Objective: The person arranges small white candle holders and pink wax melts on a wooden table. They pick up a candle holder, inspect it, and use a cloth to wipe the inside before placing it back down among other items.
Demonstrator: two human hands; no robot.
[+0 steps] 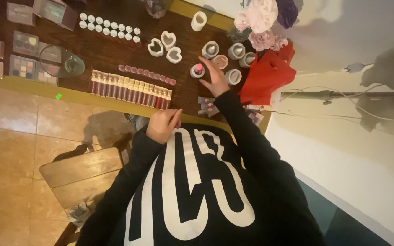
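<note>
My right hand (214,78) reaches over the dark wooden table (115,57), fingers apart, with its fingertips at a small grey round pot (197,70) that has something pink-red in it. Several similar grey pots (236,51) stand just beyond the hand. My left hand (162,125) is curled shut near the table's front edge, close to my black printed sweatshirt (197,191); I see nothing in it. A row of lip gloss tubes (131,89) lies just to its left.
Three white heart-shaped containers (165,45), rows of small white caps (110,26), eyeshadow palettes (23,54) and a glass lid (62,61) lie on the table. A red bag (267,75) and pink flowers (261,18) sit at the right end. A wooden chair (83,173) stands on the tiled floor.
</note>
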